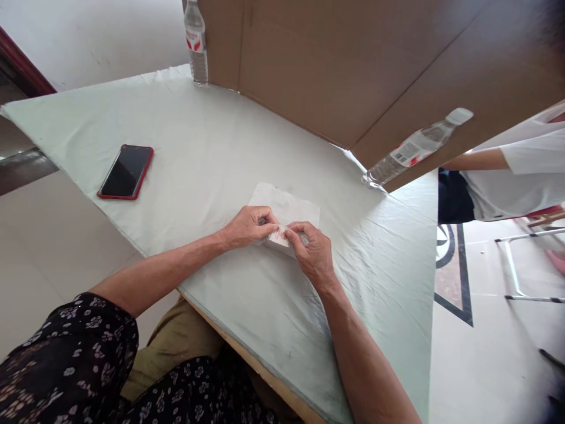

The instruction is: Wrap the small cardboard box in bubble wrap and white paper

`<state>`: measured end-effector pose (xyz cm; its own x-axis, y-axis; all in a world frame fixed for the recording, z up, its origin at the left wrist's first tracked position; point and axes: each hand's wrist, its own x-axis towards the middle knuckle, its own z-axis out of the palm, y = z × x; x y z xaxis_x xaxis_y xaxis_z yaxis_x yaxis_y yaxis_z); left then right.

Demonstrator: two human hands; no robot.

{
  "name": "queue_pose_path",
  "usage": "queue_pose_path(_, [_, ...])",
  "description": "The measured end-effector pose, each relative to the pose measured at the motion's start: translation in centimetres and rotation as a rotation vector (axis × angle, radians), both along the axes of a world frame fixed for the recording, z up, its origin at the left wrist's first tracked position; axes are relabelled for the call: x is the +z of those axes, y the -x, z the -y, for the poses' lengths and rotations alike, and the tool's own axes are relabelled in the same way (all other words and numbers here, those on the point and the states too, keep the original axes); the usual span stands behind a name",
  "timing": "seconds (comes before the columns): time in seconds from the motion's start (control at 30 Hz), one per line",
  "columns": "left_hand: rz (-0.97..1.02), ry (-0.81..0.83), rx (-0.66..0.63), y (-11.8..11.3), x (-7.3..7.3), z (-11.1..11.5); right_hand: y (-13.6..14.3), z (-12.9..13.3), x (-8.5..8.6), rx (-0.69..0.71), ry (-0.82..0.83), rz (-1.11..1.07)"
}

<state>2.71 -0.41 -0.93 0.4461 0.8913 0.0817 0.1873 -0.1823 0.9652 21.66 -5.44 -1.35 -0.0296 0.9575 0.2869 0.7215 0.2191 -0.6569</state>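
Both hands meet over a white sheet of paper (286,203) lying on the pale green tablecloth. My left hand (251,227) comes in from the left, thumb and fingers pinched on a small clear plastic packet (279,237). The packet has a whitish inside with reddish marks. From the right, my right hand (311,250) pinches the packet's other side between thumb and forefinger. The fingertips are close together, and the packet sits over the paper's near part. Fine detail of the packet is too small to tell.
A phone with a red case (126,172) lies at the left. Behind stands a large brown cardboard panel (309,65), with one water bottle (196,47) upright and another bottle (415,150) at its right. A person in a white shirt (521,176) is beyond the table's right edge.
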Motion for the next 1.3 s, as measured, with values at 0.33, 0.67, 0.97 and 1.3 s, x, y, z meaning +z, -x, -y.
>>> queue_pose_path(0.33, [0.008,0.034,-0.011,0.0,0.1,0.0,0.5,1.2,1.2,-0.071,-0.402,0.36])
queue_pose_path(0.67, [-0.077,-0.012,-0.017,0.5,0.2,-0.4,2.4,2.4,1.9,0.141,-0.247,0.603])
queue_pose_path(0.97, [-0.456,-0.001,-0.01,3.9,2.3,0.3,2.4,2.2,2.1,0.148,-0.227,0.686])
queue_pose_path(1.3, [-0.659,-0.01,0.166,4.8,2.6,-0.2,3.0,2.2,1.8,0.128,-0.298,0.792])
